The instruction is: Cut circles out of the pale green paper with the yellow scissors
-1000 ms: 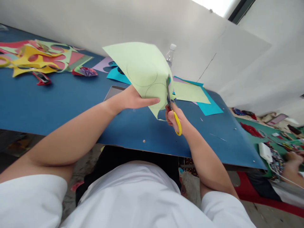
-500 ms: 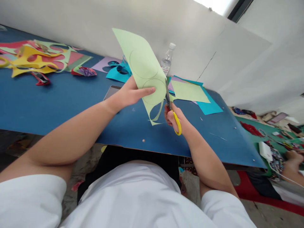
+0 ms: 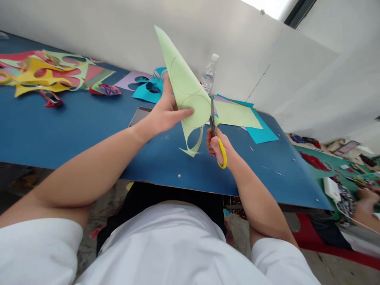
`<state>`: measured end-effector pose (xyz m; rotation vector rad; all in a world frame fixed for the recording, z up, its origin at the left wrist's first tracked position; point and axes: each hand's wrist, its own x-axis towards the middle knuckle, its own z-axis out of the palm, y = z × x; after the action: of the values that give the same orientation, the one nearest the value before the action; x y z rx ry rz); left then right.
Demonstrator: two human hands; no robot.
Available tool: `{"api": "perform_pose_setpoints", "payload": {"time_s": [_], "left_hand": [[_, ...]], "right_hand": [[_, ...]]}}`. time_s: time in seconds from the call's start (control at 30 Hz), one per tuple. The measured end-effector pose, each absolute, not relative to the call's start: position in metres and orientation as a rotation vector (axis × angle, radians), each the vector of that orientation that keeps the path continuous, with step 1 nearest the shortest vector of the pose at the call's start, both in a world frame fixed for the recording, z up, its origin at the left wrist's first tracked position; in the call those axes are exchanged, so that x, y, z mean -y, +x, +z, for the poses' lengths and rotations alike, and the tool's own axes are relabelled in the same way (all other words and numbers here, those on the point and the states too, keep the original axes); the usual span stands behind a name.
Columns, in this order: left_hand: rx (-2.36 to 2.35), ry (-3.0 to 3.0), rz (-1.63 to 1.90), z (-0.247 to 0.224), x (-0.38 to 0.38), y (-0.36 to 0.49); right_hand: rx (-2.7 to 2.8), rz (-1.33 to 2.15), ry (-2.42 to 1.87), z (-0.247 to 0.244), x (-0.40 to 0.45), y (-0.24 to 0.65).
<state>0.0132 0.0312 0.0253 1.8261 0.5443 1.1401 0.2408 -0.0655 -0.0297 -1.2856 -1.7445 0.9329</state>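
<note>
My left hand (image 3: 166,109) pinches a pale green sheet of paper (image 3: 185,85) above the table, thumb on the front and the other fingers mostly behind it. Circles are drawn in thin lines on the sheet, and its upper part curls back. A cut strip of the same paper dangles below, curved around an open gap. In my right hand (image 3: 219,145) are scissors (image 3: 221,153) with yellow handles. Their blades point up along the sheet's right edge, at the outline of the lower circle, and look nearly closed.
Paper scraps with round holes (image 3: 44,73) lie at the left of the blue table (image 3: 74,122). Blue cut-out paper (image 3: 151,91) and a grey flat device (image 3: 139,114) sit behind my left hand. A water bottle (image 3: 208,75) stands by the wall, near stacked coloured sheets (image 3: 237,113). Another person's arm (image 3: 366,206) shows far right.
The green sheet has turned and curled more, its top corner shifting right and up. The scissors have moved slightly right along the circle's edge, their blades now more upright.
</note>
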Motion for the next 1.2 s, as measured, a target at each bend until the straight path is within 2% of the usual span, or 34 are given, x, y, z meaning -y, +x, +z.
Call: {"api": "perform_pose_setpoints", "payload": {"time_s": [0.7,1.2], "left_hand": [[-0.405,1.777,1.244,0.01,-0.041,0.017],[-0.256,1.823,1.156,0.003,-0.07,0.006]], "right_hand": [[1.628,0.937,-1.264,-0.029,0.068,0.236],[1.663,0.914,-1.285,-0.025,0.069,0.235]]}}
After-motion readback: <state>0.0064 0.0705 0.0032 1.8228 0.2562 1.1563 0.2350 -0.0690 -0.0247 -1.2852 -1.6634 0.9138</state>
